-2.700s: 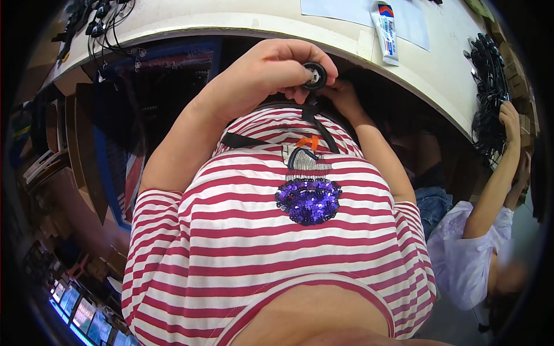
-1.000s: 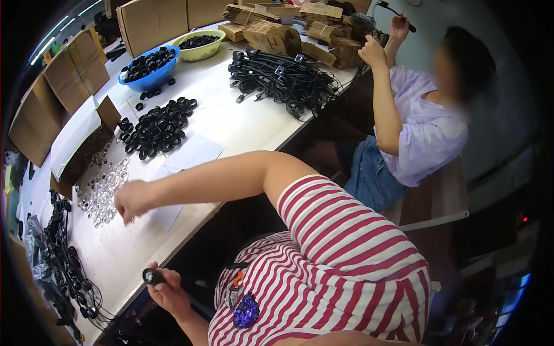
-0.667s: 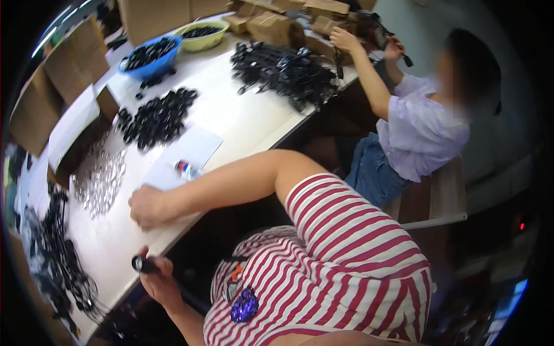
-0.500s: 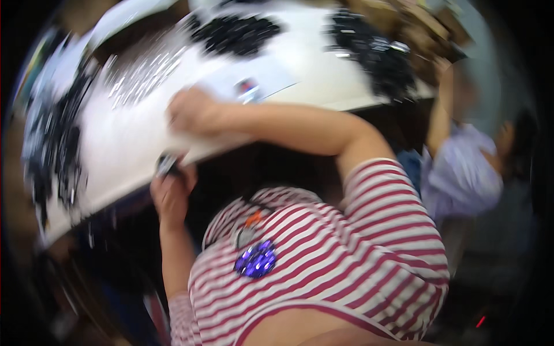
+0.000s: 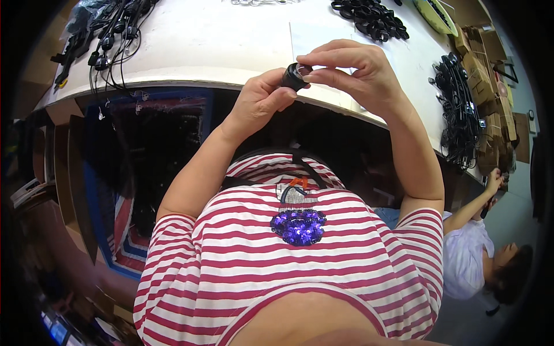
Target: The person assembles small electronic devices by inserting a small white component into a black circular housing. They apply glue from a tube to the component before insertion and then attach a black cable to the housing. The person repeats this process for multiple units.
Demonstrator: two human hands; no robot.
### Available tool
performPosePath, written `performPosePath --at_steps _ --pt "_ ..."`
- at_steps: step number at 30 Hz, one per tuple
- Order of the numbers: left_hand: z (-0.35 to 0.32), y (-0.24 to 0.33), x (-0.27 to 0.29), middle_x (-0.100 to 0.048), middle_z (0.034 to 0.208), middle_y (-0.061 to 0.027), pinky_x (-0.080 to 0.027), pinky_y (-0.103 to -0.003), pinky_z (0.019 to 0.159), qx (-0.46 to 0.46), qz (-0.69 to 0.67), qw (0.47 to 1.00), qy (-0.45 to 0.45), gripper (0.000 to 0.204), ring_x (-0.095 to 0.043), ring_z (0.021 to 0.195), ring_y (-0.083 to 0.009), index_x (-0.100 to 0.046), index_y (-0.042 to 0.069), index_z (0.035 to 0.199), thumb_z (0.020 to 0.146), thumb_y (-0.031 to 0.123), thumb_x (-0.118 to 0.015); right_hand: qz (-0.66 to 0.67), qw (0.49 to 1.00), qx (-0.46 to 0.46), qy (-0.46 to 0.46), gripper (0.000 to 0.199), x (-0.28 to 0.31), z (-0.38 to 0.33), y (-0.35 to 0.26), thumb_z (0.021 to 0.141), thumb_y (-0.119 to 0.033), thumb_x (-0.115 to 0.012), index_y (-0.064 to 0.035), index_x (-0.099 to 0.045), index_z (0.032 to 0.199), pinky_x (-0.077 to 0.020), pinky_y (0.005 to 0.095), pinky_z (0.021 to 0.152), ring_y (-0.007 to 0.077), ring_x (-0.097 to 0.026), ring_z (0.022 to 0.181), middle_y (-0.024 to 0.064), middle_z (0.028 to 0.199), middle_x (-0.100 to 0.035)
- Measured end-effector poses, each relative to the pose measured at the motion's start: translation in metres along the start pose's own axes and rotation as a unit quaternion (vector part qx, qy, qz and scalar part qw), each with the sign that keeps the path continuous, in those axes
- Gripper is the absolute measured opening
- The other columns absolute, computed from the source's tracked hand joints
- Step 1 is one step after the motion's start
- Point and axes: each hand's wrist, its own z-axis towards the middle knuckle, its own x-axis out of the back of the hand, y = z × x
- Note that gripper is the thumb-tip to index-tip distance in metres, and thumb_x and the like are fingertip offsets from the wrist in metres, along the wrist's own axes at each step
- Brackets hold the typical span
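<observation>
My left hand (image 5: pixel 258 102) holds a short black cylindrical housing (image 5: pixel 294 78) between thumb and fingers, just past the table's front edge. The housing's open end is tilted up to the right. My right hand (image 5: pixel 365 74) is at that opening, with thumb and forefinger pinched together. A small shiny piece shows between those fingertips and the rim, too small to name. Behind my hands, a pale flat sheet (image 5: pixel 311 36) lies on the white table (image 5: pixel 208 40).
Black cabled parts (image 5: pixel 112 34) lie at the left, their wires hanging over the edge. Black rings (image 5: pixel 375 20) are heaped at the back right. Coiled black cables (image 5: pixel 457 109) and cardboard boxes (image 5: pixel 480 69) line the right side. Another person (image 5: pixel 470 254) works at the far right.
The view has swung to the left and become sharper. My right hand has come from above the table to the black housing in my left hand; its fingers now meet at the opening.
</observation>
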Motion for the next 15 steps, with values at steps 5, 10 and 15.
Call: performPosePath --at_steps 5,10,15 --pt "0.003 -0.002 -0.007 -0.047 0.064 0.0034 -0.033 -0.019 0.053 0.024 0.081 0.996 -0.003 0.022 -0.040 0.058 -0.0053 -0.058 0.002 0.099 0.083 0.016 -0.055 0.017 0.999 -0.018 -0.027 0.023 0.008 -0.013 -0.001 0.076 -0.004 -0.064 -0.0048 -0.065 0.099 -0.0488 0.0242 0.071 0.0163 -0.061 0.083 0.0101 0.095 -0.064" --pt "0.004 -0.007 -0.017 -0.046 0.064 0.0018 -0.031 -0.020 0.051 0.022 0.062 0.998 -0.011 0.030 -0.038 0.056 -0.0059 -0.055 0.001 0.099 0.083 0.027 -0.055 0.060 0.996 -0.068 -0.021 0.029 0.019 -0.024 0.008 0.075 -0.011 -0.066 -0.0060 -0.063 0.104 -0.0475 0.0247 0.069 0.0139 -0.061 0.078 0.0086 0.095 -0.065" --pt "0.002 0.001 -0.020 -0.037 0.062 0.0055 -0.024 -0.020 0.046 0.045 0.029 0.998 0.041 0.041 -0.031 0.052 -0.0047 -0.054 0.000 0.099 0.081 0.035 -0.059 -0.137 0.954 -0.132 0.232 0.035 0.072 -0.028 0.093 0.072 -0.025 -0.069 -0.0031 -0.063 0.099 -0.0471 0.0280 0.069 0.0197 -0.060 0.078 0.0117 0.090 -0.063"
